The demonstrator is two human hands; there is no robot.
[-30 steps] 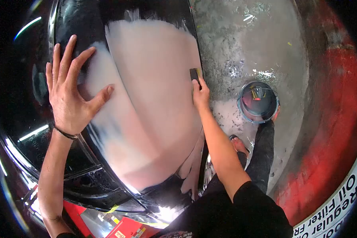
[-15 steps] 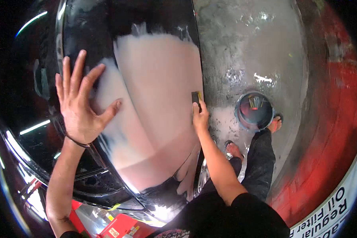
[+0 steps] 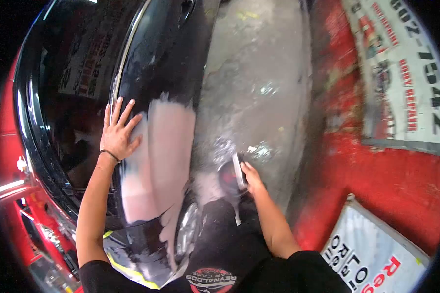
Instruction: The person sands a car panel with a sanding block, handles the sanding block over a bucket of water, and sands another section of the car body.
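Observation:
My left hand (image 3: 117,139) rests with spread fingers on the black car's side, beside the filler-coated panel (image 3: 170,146). That panel has a pinkish-grey patch with ragged pale edges. Away from the car, my right hand (image 3: 253,177) grips a sanding block (image 3: 239,171), dark with a pale strip along one edge. The block is held up in front of a round bucket (image 3: 226,177) on the floor and hides part of it. A whitish streak, perhaps dripping water, hangs below the block.
A car wheel (image 3: 187,229) stands below the panel, near my legs. Wet concrete floor (image 3: 259,73) runs along the car to a red wall (image 3: 337,176). A printed banner (image 3: 401,73) hangs there, with a white sign (image 3: 364,244) lower down. Yellow-edged masking (image 3: 127,268) lies at the front.
My right hand has left the panel's edge and carried the sanding block right, over by the bucket. My left hand stays on the car. The view has shifted, showing more wall.

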